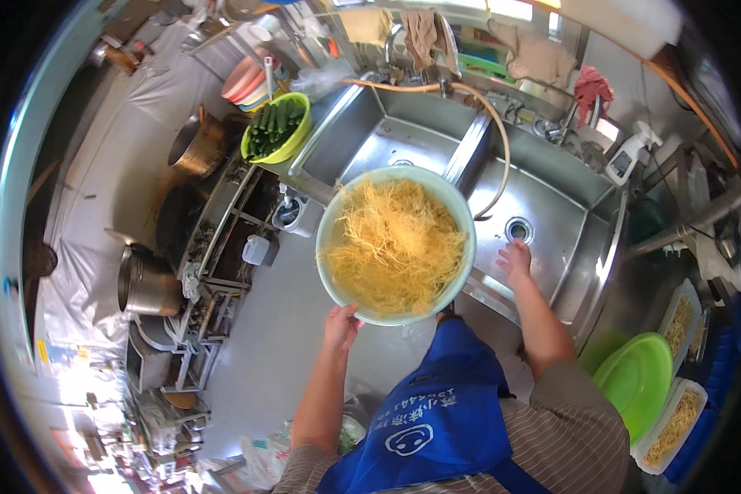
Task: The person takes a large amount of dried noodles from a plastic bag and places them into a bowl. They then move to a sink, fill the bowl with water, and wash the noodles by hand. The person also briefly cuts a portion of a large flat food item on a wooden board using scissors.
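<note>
A round pale green plastic basin (396, 320) is before me, full of yellow, branching strands (401, 241) that look like seaweed. Its far side overlaps the front edge of the steel double sink; whether it rests there I cannot tell. My left hand (344, 328) grips the near-left rim, thumb over the edge. Apart from the basin, my right hand (516, 262) hovers over the right sink bowl (549, 219), holding nothing, with its fingers spread near the drain (519, 230). Behind the basin lies the left sink bowl (417, 139), partly hidden.
An orange hose (503, 145) hangs into the right bowl. Cucumbers fill a yellow-green basin (302, 133) left of the sink. Metal pots (151, 284) stand on the stove farther left. At right are a bright green basin (639, 383) and white trays of pale strips (676, 426).
</note>
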Motion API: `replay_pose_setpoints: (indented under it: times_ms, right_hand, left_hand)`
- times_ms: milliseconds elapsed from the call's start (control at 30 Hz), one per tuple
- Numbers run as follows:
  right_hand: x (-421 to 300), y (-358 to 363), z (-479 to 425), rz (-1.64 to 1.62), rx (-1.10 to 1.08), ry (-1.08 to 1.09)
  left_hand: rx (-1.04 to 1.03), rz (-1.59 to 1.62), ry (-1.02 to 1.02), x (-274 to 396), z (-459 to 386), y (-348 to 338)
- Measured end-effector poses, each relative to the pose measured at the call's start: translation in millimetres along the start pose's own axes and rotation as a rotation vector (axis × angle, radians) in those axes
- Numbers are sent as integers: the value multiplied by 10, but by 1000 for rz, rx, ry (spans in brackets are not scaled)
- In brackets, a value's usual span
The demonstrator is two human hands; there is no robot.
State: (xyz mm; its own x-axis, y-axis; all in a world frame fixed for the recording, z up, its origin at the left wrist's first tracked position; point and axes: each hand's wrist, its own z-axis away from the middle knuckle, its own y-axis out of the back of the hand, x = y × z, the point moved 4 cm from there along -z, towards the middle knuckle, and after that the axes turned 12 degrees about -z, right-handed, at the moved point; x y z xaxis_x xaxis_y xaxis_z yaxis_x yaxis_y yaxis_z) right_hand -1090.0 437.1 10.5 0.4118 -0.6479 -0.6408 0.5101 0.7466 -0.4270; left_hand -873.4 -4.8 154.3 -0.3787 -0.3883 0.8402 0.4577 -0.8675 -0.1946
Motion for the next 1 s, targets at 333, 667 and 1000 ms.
replay_pose_setpoints:
  times_ms: [333, 667, 1000]
  right_hand:
    - [-111, -570, -2387, 444, 279, 103]
    - [-669, -413, -2327, 906, 137, 926]
    - [-2565, -1664, -545, 920, -192, 671]
  left_hand:
    - [-195, -396, 410, 887, -931, -234]
    - [-468, -636, 511, 1005, -1254, -129]
    - [-806, -766, 383, 1239, -1388, -77]
